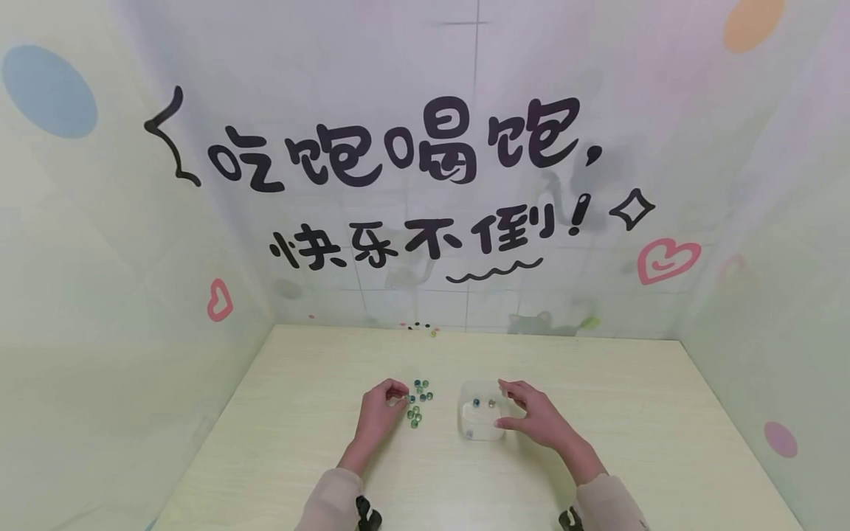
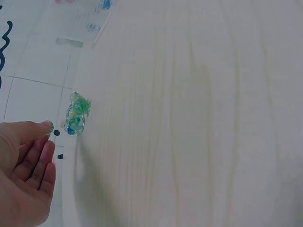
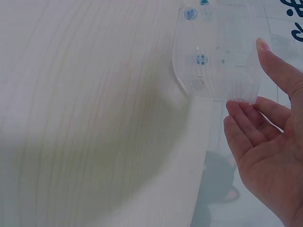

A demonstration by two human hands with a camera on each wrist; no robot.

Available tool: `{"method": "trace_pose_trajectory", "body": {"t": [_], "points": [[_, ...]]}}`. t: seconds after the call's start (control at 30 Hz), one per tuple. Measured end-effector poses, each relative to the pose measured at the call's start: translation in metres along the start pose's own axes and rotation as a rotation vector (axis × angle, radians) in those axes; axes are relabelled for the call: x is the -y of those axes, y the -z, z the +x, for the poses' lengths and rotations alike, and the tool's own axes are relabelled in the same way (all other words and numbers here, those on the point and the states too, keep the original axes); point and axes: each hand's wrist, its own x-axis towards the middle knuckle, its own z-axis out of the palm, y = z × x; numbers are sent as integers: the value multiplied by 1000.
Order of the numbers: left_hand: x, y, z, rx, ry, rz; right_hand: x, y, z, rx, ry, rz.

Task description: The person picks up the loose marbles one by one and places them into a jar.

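Note:
On the table, left of centre, several green and blue glass marbles [image 1: 415, 417] lie in a loose cluster. My left hand [image 1: 381, 410] is at the cluster's left side. Between its thumb and index finger it pinches one glass marble [image 2: 51, 126], seen in the left wrist view. A clear plastic box [image 1: 482, 431] stands to the right of the cluster, with a few marbles [image 1: 476, 403] inside. My right hand [image 1: 535, 415] holds the box at its right side, thumb at the near part and fingers at the far part. In the right wrist view the fingertips touch the box's edge.
The pale wood-grain table [image 1: 319, 361] reaches back to a printed cloth wall [image 1: 372, 302] with large black characters. Cloth walls also stand at left and right. Bare table separates the marble cluster from the box.

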Motion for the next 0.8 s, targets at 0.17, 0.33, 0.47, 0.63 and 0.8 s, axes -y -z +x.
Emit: {"method": "trace_pose_trajectory", "body": {"t": [0.17,0.33,0.47,0.63,0.8], "points": [[-3,3,-2,11,-14,-27,1,0,0,7,-9,6],[-4,3,-2,16,-38,-34,1,1,0,12,-2,-2],[-7,3,-3,18,-50,-31,1,1,0,10,6,-3],[-11,3,-2,23,-49,-35,0,1,0,5,10,-4],[-14,3,-2,31,-53,-43,1,1,0,7,5,-2]]}}
